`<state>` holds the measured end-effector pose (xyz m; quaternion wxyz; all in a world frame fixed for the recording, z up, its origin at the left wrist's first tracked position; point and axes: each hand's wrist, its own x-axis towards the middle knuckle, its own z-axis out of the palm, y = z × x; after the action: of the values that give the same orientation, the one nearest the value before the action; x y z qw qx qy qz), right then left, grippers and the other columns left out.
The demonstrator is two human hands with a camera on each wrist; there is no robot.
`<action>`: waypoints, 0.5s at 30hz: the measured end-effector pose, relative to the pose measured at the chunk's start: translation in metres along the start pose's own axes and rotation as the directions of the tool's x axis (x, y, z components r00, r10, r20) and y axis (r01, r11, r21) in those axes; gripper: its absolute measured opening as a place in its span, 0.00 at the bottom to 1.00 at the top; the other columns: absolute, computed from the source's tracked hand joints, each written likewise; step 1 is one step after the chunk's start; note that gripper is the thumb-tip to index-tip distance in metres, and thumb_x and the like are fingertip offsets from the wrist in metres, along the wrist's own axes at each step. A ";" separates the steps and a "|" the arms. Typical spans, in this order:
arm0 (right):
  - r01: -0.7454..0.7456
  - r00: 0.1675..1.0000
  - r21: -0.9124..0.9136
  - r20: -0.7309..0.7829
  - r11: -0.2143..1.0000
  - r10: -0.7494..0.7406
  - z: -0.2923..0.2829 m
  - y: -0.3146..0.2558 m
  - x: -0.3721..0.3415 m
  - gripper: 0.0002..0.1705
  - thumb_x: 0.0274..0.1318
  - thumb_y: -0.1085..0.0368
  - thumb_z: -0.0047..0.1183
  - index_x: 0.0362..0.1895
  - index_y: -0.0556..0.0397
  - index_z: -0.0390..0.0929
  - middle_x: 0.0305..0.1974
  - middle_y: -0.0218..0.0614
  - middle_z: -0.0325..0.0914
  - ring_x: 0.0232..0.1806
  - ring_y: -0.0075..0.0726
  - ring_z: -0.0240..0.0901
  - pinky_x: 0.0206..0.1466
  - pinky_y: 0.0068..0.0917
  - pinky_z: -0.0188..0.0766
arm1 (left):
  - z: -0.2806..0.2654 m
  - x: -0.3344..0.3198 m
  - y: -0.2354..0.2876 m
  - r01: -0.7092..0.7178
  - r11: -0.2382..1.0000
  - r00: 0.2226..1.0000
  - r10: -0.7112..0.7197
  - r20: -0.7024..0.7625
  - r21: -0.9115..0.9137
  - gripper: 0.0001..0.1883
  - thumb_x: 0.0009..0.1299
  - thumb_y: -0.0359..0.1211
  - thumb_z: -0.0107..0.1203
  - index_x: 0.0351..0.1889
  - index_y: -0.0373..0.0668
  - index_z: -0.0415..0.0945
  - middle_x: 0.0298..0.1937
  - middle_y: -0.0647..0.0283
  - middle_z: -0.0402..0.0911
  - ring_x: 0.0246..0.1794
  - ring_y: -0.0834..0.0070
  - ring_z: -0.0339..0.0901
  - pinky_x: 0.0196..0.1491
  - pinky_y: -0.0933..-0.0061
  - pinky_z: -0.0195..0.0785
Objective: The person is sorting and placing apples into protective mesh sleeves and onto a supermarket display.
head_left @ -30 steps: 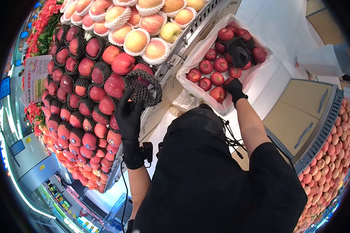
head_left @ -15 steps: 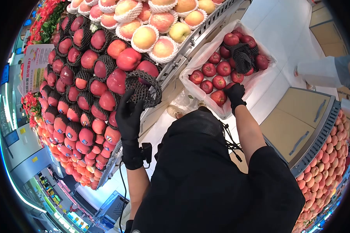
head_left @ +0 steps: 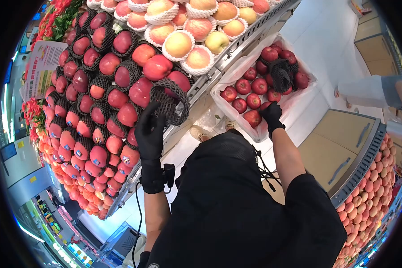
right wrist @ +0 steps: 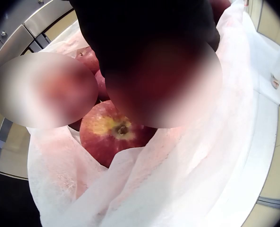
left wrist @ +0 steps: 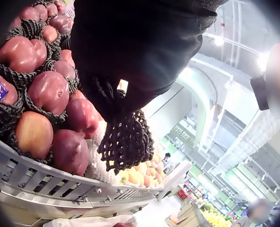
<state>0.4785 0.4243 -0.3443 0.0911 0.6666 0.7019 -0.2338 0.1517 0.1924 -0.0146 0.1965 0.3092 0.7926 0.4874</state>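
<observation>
My left hand (head_left: 150, 136), in a black glove, holds a black foam net sleeve (head_left: 176, 109) at the edge of the apple display. The sleeve's mesh (left wrist: 126, 146) hangs below the fingers in the left wrist view. Down in a box lined with white plastic (head_left: 218, 94), my gloved right hand (head_left: 272, 117) grips a red apple (head_left: 265, 105), mostly covered by the fingers. Close beside that hand lies another apple (right wrist: 104, 127), stem end up. Several more red apples (head_left: 253, 101) and some black net sleeves (head_left: 281, 76) lie in the box.
Red apples (head_left: 141, 91) in black nets slope up on the left, with paler apples (head_left: 178, 44) in white nets behind. A metal rail (head_left: 230, 53) edges this display. At right stand a cabinet (head_left: 339, 147) and heaped fruit (head_left: 366, 196). Another person's leg (head_left: 362, 91) is at far right.
The head view has turned slightly, so the display and box shift in the picture. My left hand keeps the net sleeve, and my right hand stays at the same apple.
</observation>
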 end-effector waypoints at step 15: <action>-0.035 0.992 0.965 0.065 0.262 -0.109 -0.087 -0.065 -0.026 0.42 0.46 0.59 0.68 0.65 0.49 0.63 0.52 0.41 0.73 0.49 0.44 0.76 0.43 0.48 0.79 | -0.057 0.003 -0.025 -0.052 0.990 0.992 0.036 -0.121 -0.132 0.16 0.70 0.27 0.56 0.56 0.39 0.76 0.45 0.70 0.80 0.35 0.89 0.68 0.39 0.84 0.65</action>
<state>0.4334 0.4396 -0.2433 -0.2964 0.5530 0.4242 -0.6530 0.1072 0.1484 -0.0113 0.1587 0.2835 0.7611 0.5614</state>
